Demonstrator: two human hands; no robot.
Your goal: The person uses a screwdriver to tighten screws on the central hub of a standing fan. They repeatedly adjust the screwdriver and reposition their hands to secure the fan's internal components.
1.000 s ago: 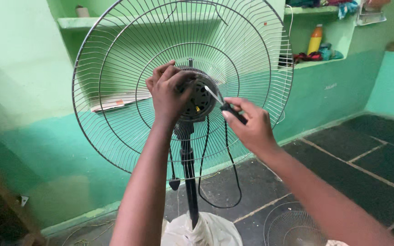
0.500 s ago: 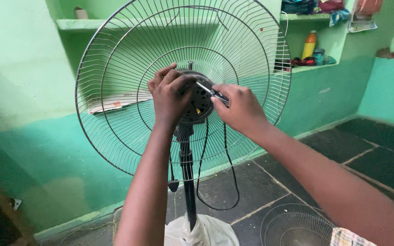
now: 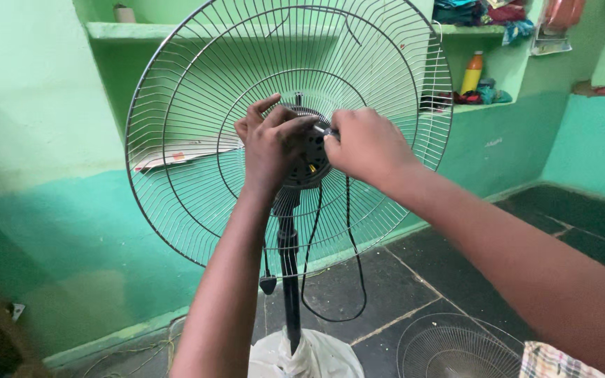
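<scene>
Head view: left hand (image 3: 272, 143) grips the motor (image 3: 309, 157) at the centre of the wire guard (image 3: 197, 133), fingers curled over it. Right hand (image 3: 365, 143), closed, pinches a screwdriver (image 3: 325, 130) against the motor. Second guard (image 3: 456, 346) lies on the floor, near right.

Yellow bottle (image 3: 473, 72) on shelf (image 3: 481, 106) upper right w/ folded clothes (image 3: 481, 12) above, loose grille (image 3: 460, 346) on dark floor (image 3: 589, 224) bottom right, papers (image 3: 183, 152) mid-left, green wall (image 3: 29, 126) left.
</scene>
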